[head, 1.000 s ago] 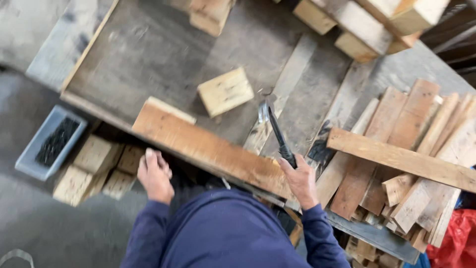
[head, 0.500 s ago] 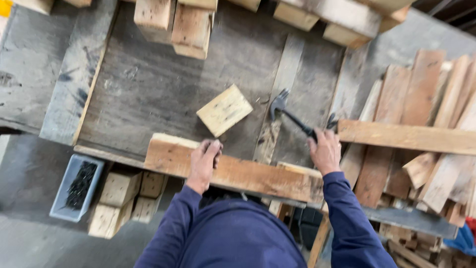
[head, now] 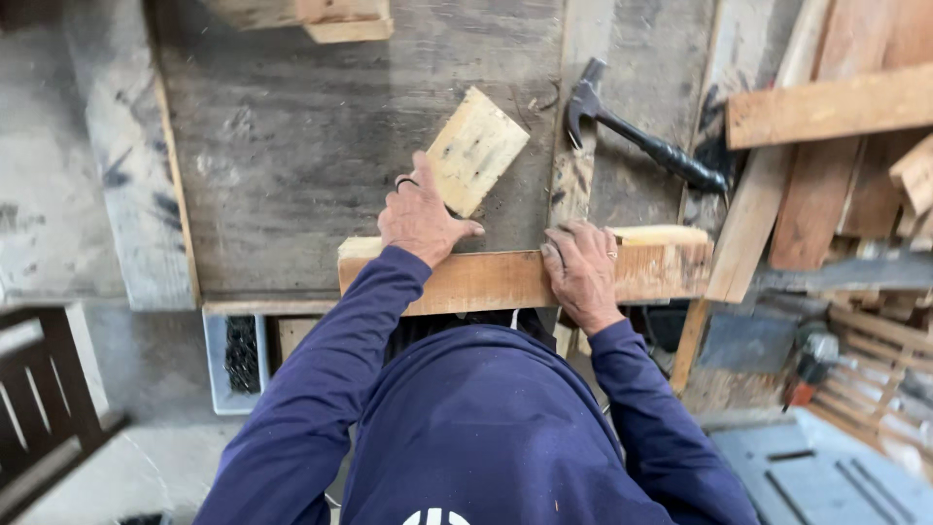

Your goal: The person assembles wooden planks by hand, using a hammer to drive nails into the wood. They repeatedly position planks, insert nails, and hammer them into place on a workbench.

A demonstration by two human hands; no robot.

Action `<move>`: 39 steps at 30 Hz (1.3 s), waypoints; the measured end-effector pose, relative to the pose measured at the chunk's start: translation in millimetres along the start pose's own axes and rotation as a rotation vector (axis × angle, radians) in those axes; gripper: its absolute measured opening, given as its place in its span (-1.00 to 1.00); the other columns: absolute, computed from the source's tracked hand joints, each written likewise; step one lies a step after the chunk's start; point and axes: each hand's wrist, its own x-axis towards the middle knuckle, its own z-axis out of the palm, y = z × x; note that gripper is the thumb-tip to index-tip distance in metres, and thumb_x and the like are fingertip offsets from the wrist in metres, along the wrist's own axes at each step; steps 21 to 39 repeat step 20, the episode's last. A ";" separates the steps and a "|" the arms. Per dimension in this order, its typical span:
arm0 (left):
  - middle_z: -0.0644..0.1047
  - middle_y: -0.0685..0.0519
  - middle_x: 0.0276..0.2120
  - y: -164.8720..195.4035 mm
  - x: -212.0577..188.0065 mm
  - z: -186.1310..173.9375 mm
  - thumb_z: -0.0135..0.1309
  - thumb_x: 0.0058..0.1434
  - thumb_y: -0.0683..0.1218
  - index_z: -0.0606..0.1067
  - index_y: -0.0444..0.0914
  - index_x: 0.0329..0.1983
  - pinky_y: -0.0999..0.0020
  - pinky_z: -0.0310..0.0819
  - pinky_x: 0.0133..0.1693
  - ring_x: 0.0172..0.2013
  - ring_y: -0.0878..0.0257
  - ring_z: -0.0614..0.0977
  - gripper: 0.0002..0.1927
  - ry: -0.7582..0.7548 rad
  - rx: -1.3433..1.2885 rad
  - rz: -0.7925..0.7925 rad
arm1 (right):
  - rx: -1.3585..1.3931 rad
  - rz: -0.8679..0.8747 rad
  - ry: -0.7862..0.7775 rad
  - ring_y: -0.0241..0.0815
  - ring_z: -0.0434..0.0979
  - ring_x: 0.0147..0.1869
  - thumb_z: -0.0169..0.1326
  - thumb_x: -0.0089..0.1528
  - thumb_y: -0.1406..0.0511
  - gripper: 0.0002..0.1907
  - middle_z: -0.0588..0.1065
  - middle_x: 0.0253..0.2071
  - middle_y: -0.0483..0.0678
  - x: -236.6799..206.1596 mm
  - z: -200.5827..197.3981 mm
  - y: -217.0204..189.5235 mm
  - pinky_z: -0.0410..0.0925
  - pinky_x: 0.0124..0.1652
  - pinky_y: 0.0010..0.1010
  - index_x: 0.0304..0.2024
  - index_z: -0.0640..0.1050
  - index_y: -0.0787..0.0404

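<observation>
I have both hands on a long wooden plank (head: 486,277) lying across the near edge of the bench (head: 292,146). My left hand (head: 420,219) lies flat over its left end, fingers loose and reaching toward a small wooden block (head: 476,148) just beyond, which it touches. My right hand (head: 581,270) grips the plank's front face, fingers curled over its top. A black hammer (head: 637,136) lies free on the bench to the right, near stacked boards (head: 836,107).
</observation>
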 end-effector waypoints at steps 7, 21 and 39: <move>0.50 -0.27 -0.04 -24.4 19.1 -12.2 0.48 -0.21 0.20 0.12 -0.19 0.36 -0.02 0.57 -0.17 -0.13 -0.20 0.63 0.14 -0.099 -0.011 0.366 | 0.301 0.677 0.367 0.06 0.42 0.09 0.11 0.43 0.24 -0.69 0.44 0.00 0.14 -90.8 -18.0 22.6 0.32 0.09 -0.14 0.08 0.45 0.34; 0.66 -0.11 -0.04 26.5 41.9 -17.0 0.19 0.22 0.28 0.42 0.01 0.25 -0.01 0.50 0.06 0.01 -0.03 0.67 -0.41 -0.655 -0.060 0.420 | 1.714 1.194 0.342 -0.05 0.62 -0.04 0.08 0.34 -0.04 -0.34 0.52 0.02 0.08 -62.0 9.9 -38.3 0.52 -0.09 -0.08 0.24 0.35 0.32; 0.66 -0.11 -0.04 26.5 41.9 -17.0 0.19 0.22 0.28 0.42 0.01 0.25 -0.01 0.50 0.06 0.01 -0.03 0.67 -0.41 -0.655 -0.060 0.420 | 1.714 1.194 0.342 -0.05 0.62 -0.04 0.08 0.34 -0.04 -0.34 0.52 0.02 0.08 -62.0 9.9 -38.3 0.52 -0.09 -0.08 0.24 0.35 0.32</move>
